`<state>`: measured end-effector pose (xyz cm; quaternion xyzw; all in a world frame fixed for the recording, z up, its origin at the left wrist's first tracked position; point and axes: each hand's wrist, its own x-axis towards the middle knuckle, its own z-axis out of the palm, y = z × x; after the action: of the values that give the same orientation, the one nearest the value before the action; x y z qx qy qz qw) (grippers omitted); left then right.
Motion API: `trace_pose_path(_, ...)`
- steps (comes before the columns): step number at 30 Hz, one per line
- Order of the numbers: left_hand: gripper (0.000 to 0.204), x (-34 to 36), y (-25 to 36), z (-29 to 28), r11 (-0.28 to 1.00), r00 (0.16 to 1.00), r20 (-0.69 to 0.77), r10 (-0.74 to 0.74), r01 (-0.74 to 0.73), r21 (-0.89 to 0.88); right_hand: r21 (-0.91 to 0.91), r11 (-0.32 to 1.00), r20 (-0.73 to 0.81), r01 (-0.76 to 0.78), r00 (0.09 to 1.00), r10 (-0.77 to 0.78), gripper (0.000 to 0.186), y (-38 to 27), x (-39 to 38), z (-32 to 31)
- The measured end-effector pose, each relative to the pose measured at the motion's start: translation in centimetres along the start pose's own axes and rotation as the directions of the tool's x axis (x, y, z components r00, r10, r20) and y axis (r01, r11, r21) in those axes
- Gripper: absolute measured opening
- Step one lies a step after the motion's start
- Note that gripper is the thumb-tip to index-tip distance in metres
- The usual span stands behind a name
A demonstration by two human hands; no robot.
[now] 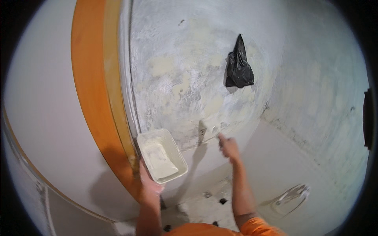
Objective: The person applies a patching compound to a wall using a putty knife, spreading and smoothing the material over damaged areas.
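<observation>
My left hand [148, 179] is closed under the near edge of a white rectangular plastic tub [182, 164] and holds it up beside the wall. Cream-coloured putty [159, 159] lies along the tub's bottom. To the right, my right hand [229, 147] grips the handle of what looks like a putty knife [208, 131], its pale blade at the lower part of the plastered wall [189, 59]. Cream patches and grey smears cover that wall. Exactly how the blade meets the surface is too blurred to tell.
A black plastic bag [240, 70] hangs on the wall above my right hand. An orange door frame [90, 70] stands at the left, near the tub. A pale fixture with a curved rim [291, 198] sits low at the right. The floor [208, 206] carries dark spots.
</observation>
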<state>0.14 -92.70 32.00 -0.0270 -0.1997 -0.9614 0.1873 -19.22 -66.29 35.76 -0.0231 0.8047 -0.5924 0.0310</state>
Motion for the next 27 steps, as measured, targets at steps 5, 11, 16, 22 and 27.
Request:
trace_pose_path(5,0.059,-1.0,0.4,-2.2,0.987,0.998,0.028,0.065,-0.068,0.145,0.407,0.890,0.043,0.203,0.970,-0.241,0.059,-11.1,-0.1,-2.3)
trace_pose_path(11,0.065,-1.9,0.9,-5.0,0.967,0.990,0.128,0.064,-0.093,0.237,0.605,0.795,0.072,0.049,0.991,-0.116,0.054,-10.5,6.0,5.0)
trace_pose_path(16,0.061,-3.5,0.8,-5.1,0.987,0.996,-0.068,0.058,-0.048,0.152,0.561,0.798,0.280,-0.220,0.958,0.067,0.056,1.0,1.8,9.4)
trace_pose_path(22,0.055,-3.1,-1.1,-6.1,0.997,0.997,0.024,-0.079,0.079,-0.025,0.264,0.936,0.116,-0.234,0.971,0.211,0.050,8.0,-3.2,5.3)
trace_pose_path(27,0.054,-3.0,-2.3,-6.6,0.972,0.965,-0.139,-0.222,0.207,-0.114,-0.282,0.919,-0.262,0.277,0.899,-0.351,0.040,1.3,-2.0,0.5)
